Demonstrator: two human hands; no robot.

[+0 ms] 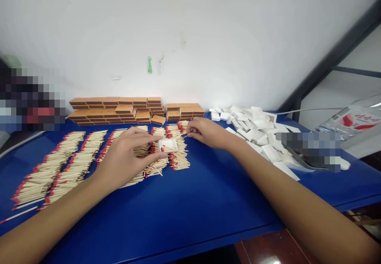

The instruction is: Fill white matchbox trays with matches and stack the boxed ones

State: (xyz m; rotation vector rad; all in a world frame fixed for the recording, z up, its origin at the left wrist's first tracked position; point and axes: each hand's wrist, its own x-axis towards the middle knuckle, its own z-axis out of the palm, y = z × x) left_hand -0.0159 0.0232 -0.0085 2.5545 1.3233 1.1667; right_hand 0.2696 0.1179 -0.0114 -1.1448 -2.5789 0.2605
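My left hand [127, 155] grips a small white matchbox tray [173, 141] by its ends, between thumb and fingers. A few red-tipped matches lie inside it. The tray hovers over rows of loose matches [178, 162] with red heads, spread on the blue table. My right hand [205, 132] is at the far end of the rightmost row, its fingertips pinched together on matches there; how many is hidden. Further match rows [71, 172] extend to the left, partly covered by my left hand and forearm.
Stacked orange-brown matchboxes [101, 115] line the wall. White empty trays [253, 125] are heaped on the right of the blue table [208, 200]. Beside them lie a blurred dark object [315, 153] and a clear plastic package [357, 117]. A dark diagonal metal bar [324, 61] rises at right.
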